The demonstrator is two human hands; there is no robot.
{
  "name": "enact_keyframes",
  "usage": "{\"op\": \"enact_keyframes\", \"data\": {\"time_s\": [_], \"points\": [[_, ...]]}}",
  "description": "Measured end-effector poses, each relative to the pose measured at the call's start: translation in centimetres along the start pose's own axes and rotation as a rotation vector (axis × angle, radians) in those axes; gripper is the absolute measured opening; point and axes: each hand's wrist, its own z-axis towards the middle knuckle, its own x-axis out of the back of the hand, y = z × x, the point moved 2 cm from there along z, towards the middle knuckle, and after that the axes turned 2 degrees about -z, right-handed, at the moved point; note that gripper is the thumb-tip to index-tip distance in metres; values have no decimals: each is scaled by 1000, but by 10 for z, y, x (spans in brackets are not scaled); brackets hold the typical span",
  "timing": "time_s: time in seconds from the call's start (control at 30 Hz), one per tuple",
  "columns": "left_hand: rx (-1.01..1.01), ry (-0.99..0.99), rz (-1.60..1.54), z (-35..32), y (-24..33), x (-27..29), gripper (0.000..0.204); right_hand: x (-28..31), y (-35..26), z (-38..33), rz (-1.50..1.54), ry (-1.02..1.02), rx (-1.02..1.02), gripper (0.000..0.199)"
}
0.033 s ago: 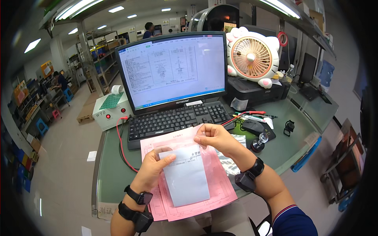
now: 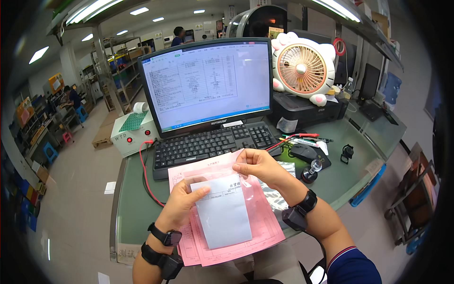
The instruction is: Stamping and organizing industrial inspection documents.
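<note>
A folded white sheet (image 2: 226, 222) with some print at its top lies over pink printed sheets (image 2: 265, 232), above the near edge of the desk. My left hand (image 2: 185, 195) is closed on the white sheet's upper left corner, thumb on top and fingers mostly hidden behind. With thumb and index finger, my right hand (image 2: 257, 165) pinches the top edge of the pink sheets, just above the white one. Glossy reflections lie across the pink paper; whether it sits in a clear sleeve I cannot tell.
Behind the papers are a black keyboard (image 2: 213, 144) and a lit monitor (image 2: 208, 87). To the right lie a mouse (image 2: 305, 154), pens and a small glass-topped object (image 2: 310, 171). A white fan (image 2: 302, 68) stands on a black printer (image 2: 307, 111). A box with red buttons (image 2: 135, 135) stands left.
</note>
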Motion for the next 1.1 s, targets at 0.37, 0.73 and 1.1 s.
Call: {"op": "enact_keyframes", "data": {"time_s": [0.37, 0.73, 1.1], "points": [[-202, 33, 521, -3, 27, 3, 22, -24, 10, -2, -63, -38, -25, 18], [-192, -53, 958, -7, 34, 0, 20, -35, 26, -2, -256, -165, 141, 20], [-147, -136, 711, -2, 14, -4, 19, -43, 29, -4, -207, -183, 107, 21]]}}
